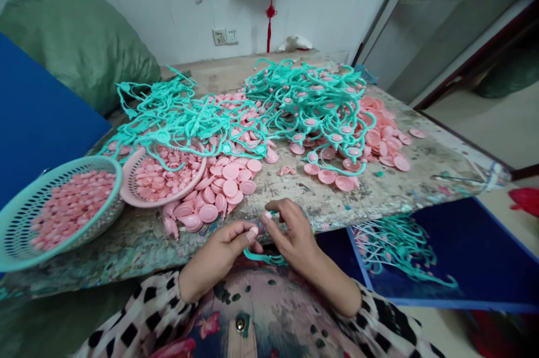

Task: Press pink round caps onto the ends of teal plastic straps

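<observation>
A curved turquoise plastic strip (265,257) is between my hands, just over the table's front edge. My left hand (225,247) is closed in a pinch on it, thumb against the bent fingers. Fingers bent, my right hand (296,237) grips the strip's other side, where a bit of turquoise shows by the fingertips. Whether a small pink part is also in the pinch, I cannot make out. Beyond my hands lie pink round pieces (230,188) in a loose pile, and a tangle of turquoise strips with pink ovals (310,121).
At left stand a turquoise basket (110,163) and a pink basket (131,192), both with small pink parts. More turquoise strips (168,116) lie behind them. Pink discs (381,136) are heaped at right. Below the table edge, a blue bin (467,246) holds turquoise strips.
</observation>
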`<state>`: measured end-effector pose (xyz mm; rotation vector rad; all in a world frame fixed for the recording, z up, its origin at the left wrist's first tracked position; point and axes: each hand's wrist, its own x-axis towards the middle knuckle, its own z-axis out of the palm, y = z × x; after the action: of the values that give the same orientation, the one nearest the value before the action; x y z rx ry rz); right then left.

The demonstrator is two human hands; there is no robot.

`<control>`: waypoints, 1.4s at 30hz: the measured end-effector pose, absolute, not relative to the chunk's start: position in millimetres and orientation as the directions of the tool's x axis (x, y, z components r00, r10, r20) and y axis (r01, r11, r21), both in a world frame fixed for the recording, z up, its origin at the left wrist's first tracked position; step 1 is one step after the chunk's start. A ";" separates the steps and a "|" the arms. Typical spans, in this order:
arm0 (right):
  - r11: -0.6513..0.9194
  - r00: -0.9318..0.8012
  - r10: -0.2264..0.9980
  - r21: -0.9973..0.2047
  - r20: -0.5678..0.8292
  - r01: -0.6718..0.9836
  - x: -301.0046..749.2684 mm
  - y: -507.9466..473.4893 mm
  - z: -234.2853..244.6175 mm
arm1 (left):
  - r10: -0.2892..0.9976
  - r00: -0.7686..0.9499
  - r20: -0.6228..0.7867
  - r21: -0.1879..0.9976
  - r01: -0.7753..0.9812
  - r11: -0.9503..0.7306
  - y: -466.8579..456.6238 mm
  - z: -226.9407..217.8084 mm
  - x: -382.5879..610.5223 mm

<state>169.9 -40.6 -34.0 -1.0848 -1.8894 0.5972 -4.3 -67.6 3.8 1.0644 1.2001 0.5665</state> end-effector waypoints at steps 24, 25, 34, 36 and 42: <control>0.516 -0.339 0.856 -0.671 0.390 0.533 167.1 -36.4 -38.3 | 0.821 0.316 -0.475 0.880 0.155 0.449 -61.2 -0.5 -6.2; 0.517 -0.340 0.856 -0.667 0.390 0.536 166.8 -36.4 -38.1 | 0.822 0.318 -0.473 0.881 0.152 0.448 -61.2 -0.9 -6.2; 0.515 -0.344 0.857 -0.664 0.384 0.541 167.1 -37.6 -41.3 | 0.815 0.331 -0.475 0.879 0.145 0.453 -62.5 -7.6 -6.4; 0.510 -0.346 0.860 -0.667 0.376 0.543 167.4 -38.0 -42.0 | 0.808 0.336 -0.484 0.874 0.147 0.462 -62.3 -7.1 -6.0; 0.499 -0.347 0.866 -0.675 0.360 0.544 167.0 -38.1 -42.8 | 0.794 0.344 -0.501 0.864 0.146 0.482 -62.6 -5.3 -5.9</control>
<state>167.0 -38.1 -42.8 -1.1535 -2.0376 0.5835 -5.9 -62.6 -5.3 1.0097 1.1684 0.5295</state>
